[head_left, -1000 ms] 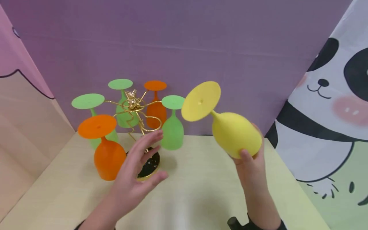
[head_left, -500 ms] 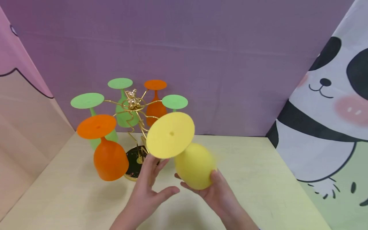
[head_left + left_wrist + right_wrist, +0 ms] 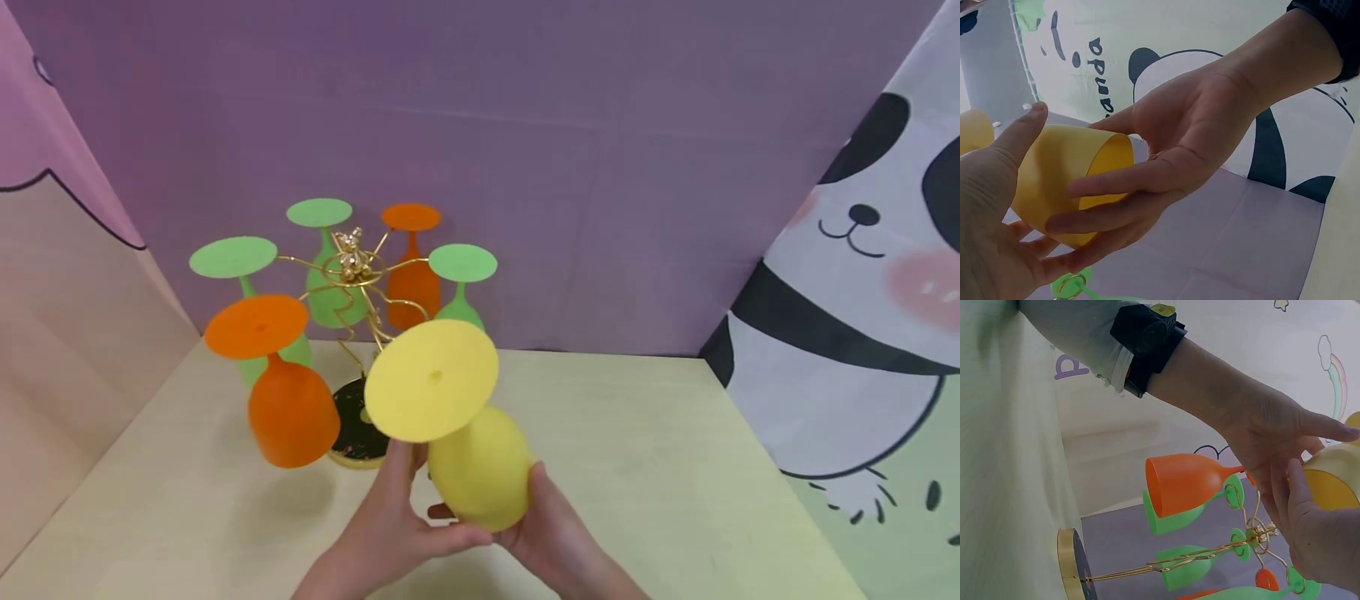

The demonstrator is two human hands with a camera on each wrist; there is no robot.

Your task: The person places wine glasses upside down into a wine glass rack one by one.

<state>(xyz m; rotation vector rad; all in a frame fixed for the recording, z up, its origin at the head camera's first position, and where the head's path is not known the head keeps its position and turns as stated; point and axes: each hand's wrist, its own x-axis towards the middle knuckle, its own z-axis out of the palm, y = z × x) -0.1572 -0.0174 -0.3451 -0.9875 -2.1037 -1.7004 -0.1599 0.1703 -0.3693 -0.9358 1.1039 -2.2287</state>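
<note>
A yellow wine glass (image 3: 480, 471) tilts foot-up in front of the rack, its round foot toward the upper left. My right hand (image 3: 558, 533) holds the bowl from the right, thumb on its side; in the left wrist view its fingers (image 3: 1107, 187) reach across the open rim. My left hand (image 3: 386, 512) holds the bowl from the left, with its thumb near the rim and its other fingers partly hidden behind the glass. Just behind stands a gold wire glass rack (image 3: 352, 283), topped by a small gold bear.
Orange (image 3: 294, 412) and green wine glasses (image 3: 330, 292) hang upside down around the rack. The rack's round black base (image 3: 360, 429) stands on the pale table (image 3: 637, 467). A purple cloth (image 3: 600, 208) backs it, and a panda-print cloth (image 3: 832, 333) is at right.
My right hand has carried the yellow wine glass left and down toward the rack's front. My left hand has moved to meet it and now grips the bowl too.
</note>
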